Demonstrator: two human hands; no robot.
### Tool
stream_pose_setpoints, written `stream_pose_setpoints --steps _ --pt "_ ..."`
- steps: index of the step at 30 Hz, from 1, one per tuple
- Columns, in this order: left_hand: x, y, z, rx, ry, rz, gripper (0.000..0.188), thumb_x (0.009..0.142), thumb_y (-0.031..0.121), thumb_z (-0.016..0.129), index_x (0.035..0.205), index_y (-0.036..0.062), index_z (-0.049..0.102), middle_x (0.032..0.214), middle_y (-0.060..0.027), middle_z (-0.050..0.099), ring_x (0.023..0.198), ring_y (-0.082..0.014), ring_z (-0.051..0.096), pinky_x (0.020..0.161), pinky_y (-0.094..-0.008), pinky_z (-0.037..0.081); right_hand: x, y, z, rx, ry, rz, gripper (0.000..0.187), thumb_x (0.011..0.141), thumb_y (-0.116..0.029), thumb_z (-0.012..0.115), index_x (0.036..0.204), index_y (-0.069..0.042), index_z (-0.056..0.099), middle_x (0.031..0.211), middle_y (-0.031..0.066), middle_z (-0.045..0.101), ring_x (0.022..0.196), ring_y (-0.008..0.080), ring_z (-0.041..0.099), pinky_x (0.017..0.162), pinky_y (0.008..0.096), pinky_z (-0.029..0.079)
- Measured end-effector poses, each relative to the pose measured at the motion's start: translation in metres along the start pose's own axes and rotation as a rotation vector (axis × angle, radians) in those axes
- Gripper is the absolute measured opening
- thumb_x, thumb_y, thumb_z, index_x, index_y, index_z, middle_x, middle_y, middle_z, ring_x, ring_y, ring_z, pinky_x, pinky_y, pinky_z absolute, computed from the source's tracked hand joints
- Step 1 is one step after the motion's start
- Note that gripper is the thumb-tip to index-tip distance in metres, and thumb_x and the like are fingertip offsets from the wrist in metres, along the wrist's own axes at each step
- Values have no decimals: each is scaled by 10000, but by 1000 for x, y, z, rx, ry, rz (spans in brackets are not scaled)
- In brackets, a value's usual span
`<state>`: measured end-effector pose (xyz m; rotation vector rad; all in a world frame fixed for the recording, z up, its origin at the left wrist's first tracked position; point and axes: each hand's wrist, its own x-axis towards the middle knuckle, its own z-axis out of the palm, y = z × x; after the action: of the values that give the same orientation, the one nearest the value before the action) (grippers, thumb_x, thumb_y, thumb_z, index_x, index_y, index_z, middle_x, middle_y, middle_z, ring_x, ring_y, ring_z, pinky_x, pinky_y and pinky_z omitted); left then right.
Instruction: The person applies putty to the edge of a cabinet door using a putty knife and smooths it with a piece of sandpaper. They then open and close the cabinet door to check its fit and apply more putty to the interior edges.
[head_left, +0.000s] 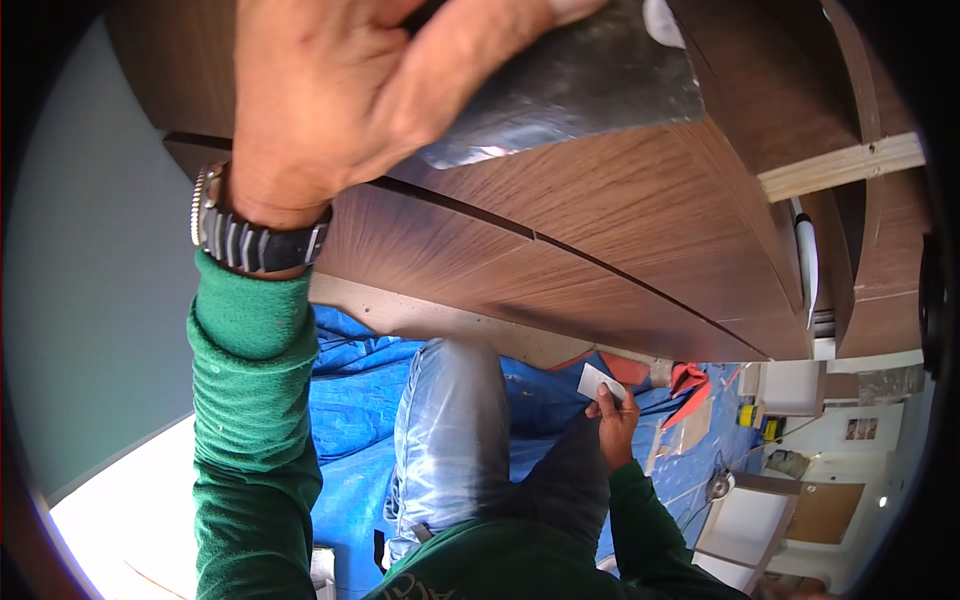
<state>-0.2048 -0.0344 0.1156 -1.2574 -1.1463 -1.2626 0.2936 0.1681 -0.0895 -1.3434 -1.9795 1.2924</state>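
My left hand (340,110), with a dark-strapped watch (262,235) on the wrist, reaches up over the brown wood-grain cabinet (560,220). Its thumb is stretched out along a dark, shiny sheet (570,105); the other fingers run past the upper edge of the picture. A small white piece (662,22) lies at the sheet's right corner. Lower down, beside my thigh, my right hand (617,415) is closed on a small flat white card-like piece (600,382), pinched between thumb and fingers.
Blue tarpaulin (350,400) covers the floor under my legs, with red cloth (688,385) on it. At the right are a pale wooden batten (840,167), a white tool-like object (806,255) inside the cabinet, and cabinet boxes (740,520) farther off. A grey panel (100,270) stands left.
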Motion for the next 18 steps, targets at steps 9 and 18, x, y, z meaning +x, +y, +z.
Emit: stream_pose_setpoints --steps 9,18 --pt "12 31 -2 172 -204 -158 429 943 380 669 914 -42 739 960 -202 700 962 -322 671 917 -412 503 -14 -24 8 110 52 -7 190 1026 -160 660 1116 7 644 871 54 679 665 102 617 614 250 509" --pt "-7 -8 -17 91 -249 -130 441 1067 378 550 1065 -6 768 1184 -136 752 1114 -237 698 1013 -340 506 -39 -34 6 251 147 -35 157 1020 -112 651 1117 11 653 936 56 692 676 90 608 627 255 536"
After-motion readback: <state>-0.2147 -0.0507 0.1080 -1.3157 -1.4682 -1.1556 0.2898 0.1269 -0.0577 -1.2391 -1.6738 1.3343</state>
